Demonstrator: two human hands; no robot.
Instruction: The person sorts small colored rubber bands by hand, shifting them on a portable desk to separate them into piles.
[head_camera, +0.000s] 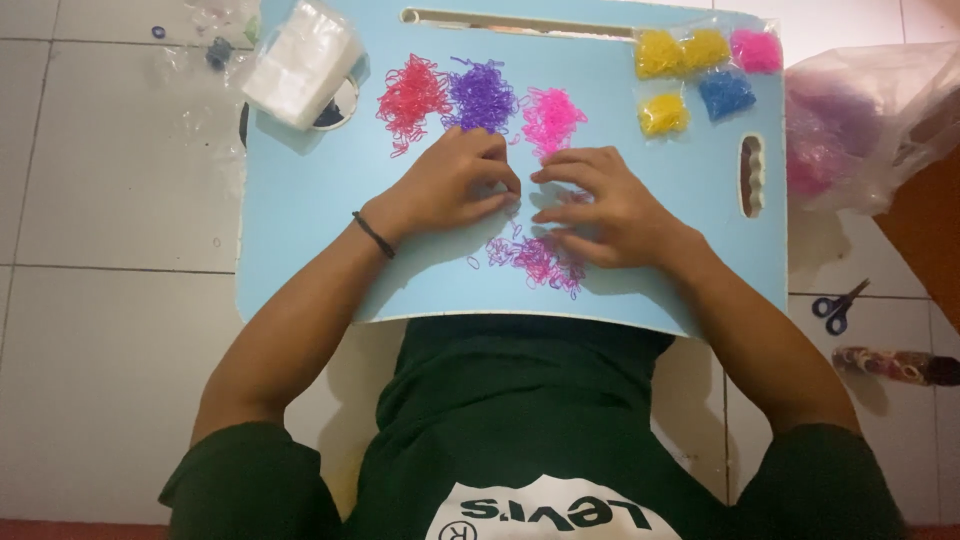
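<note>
A light blue lap tray (300, 220) lies over my lap. My left hand (455, 185), with a dark band on its wrist, rests at the tray's middle, fingers curled and fingertips pinched on a tiny rubber band. My right hand (600, 205) lies beside it with fingers spread, over a mixed pink and purple heap of bands (540, 262). The fingertips of both hands almost meet. Beyond the hands lie three sorted piles: red (412, 97), purple (482, 97) and hot pink (552, 118).
Small clear bags of yellow, blue and pink bands (700, 75) sit at the tray's far right corner, and a white plastic packet (300, 65) at its far left. On the tiled floor to the right are a large plastic bag (870, 130), blue scissors (838, 307) and a tube of bands (895, 365).
</note>
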